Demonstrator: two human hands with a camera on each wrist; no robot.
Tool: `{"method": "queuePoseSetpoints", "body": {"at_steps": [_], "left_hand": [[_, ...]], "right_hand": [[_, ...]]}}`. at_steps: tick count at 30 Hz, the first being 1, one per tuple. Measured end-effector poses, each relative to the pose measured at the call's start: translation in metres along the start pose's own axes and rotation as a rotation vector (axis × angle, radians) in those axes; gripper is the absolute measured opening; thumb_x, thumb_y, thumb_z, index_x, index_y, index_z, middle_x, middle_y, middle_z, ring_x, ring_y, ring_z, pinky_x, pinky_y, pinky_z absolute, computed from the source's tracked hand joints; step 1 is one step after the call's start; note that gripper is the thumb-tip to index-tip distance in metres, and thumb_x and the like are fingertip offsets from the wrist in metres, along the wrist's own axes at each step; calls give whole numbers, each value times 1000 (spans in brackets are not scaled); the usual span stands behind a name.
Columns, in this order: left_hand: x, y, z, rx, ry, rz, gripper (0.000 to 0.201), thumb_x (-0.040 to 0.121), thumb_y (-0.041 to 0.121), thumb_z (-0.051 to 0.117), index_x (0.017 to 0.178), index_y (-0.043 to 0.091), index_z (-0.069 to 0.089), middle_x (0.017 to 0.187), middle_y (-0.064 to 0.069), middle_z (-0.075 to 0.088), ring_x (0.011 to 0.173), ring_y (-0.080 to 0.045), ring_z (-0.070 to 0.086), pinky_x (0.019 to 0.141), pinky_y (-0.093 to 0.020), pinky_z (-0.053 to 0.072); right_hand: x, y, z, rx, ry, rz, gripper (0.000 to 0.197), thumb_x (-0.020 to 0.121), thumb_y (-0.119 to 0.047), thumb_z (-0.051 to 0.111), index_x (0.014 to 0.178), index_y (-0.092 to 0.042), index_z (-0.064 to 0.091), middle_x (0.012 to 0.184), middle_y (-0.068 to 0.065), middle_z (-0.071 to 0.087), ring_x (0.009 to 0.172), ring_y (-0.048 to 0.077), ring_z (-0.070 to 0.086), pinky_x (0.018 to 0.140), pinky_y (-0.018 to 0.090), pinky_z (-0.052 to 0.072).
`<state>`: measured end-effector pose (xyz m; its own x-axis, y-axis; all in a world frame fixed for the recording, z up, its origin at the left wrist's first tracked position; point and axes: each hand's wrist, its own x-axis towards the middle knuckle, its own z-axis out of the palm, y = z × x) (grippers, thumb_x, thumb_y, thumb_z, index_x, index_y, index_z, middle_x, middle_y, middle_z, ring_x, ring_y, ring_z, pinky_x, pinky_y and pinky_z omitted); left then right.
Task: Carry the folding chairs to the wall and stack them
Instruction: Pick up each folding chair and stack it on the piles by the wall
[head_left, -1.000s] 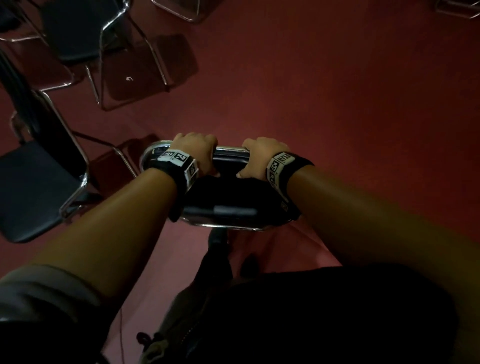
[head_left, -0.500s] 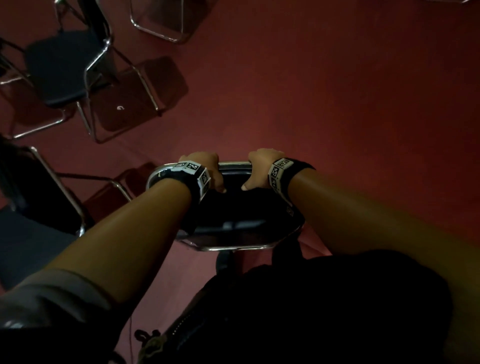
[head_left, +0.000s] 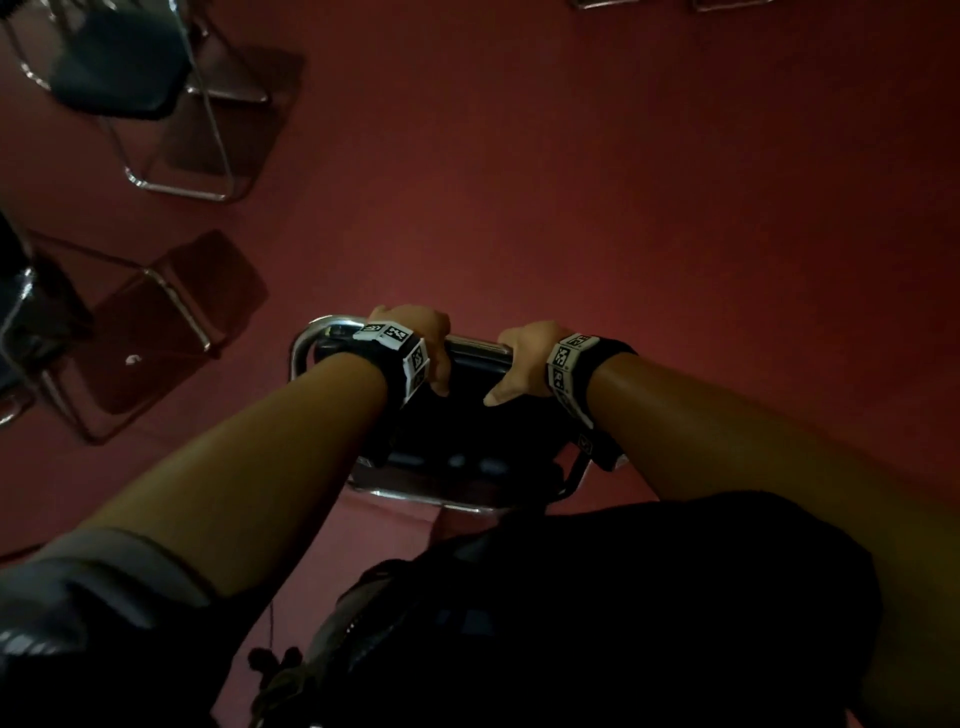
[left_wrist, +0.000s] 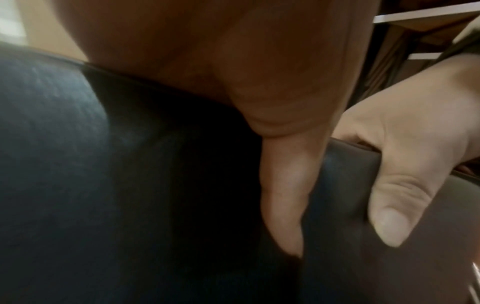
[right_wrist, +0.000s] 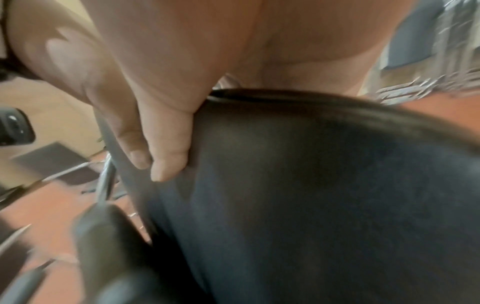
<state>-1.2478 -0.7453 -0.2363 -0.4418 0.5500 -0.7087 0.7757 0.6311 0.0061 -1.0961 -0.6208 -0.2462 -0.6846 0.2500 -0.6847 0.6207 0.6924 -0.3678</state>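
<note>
A folded chair (head_left: 467, 431) with a black pad and chrome frame hangs in front of my body over the red floor. My left hand (head_left: 415, 338) grips its top rail on the left, and my right hand (head_left: 524, 358) grips the same rail on the right, thumbs over the black backrest. The left wrist view shows my left thumb (left_wrist: 283, 195) pressed on the black pad (left_wrist: 103, 164), with my right hand (left_wrist: 405, 160) beside it. In the right wrist view my right thumb (right_wrist: 166, 156) lies on the backrest (right_wrist: 311, 185).
Unfolded chairs stand to the left: one (head_left: 119, 67) at the upper left and another (head_left: 31, 322) at the left edge, with chrome legs (head_left: 176, 187) on the floor. Red floor (head_left: 649, 182) stretches ahead and right. More chair legs (head_left: 727, 4) show at the top edge.
The chairs on the left have slid back and leftward in view as I walk forward with the folded chair. Both hands keep the same grip on its top rail.
</note>
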Motion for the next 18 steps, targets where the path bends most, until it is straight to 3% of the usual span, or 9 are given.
{"method": "queuePoseSetpoints", "body": {"at_steps": [1,6,9,13,18], "left_hand": [[10,13,-16,26,28,16,70,52,55,93,111,31,63,96,6,69,100,-27,68,90,-40,43],[57,72,-77,136,207,111,74,56,60,90,117,31,61,109,2,71,106,-29,68,89,-40,41],[80,96,-89,148,293,171,65,61,56,87,113,30,59,111,1,69,105,-30,66,90,-41,45],[118,122,-97,104,388,237,40,73,43,72,104,28,52,106,-2,67,102,-34,63,89,-45,45],[166,131,-133,70,395,256,36,71,37,70,101,27,51,95,-1,62,99,-33,61,88,-44,42]], "right_hand": [[1,12,-18,23,13,8,76,68,-59,93,128,-22,64,113,-4,68,100,21,65,82,31,56],[9,75,-90,152,106,59,59,66,-38,99,113,-19,69,100,-6,70,93,18,68,73,28,56],[20,100,-109,19,200,117,56,65,-47,96,108,-28,66,96,-7,68,84,17,66,68,28,53],[47,134,-137,-135,274,147,50,68,-56,87,105,-32,64,107,1,68,95,30,68,80,38,55],[87,155,-183,-140,282,177,38,67,-52,88,89,-35,61,83,-8,63,83,26,68,71,32,48]]}}
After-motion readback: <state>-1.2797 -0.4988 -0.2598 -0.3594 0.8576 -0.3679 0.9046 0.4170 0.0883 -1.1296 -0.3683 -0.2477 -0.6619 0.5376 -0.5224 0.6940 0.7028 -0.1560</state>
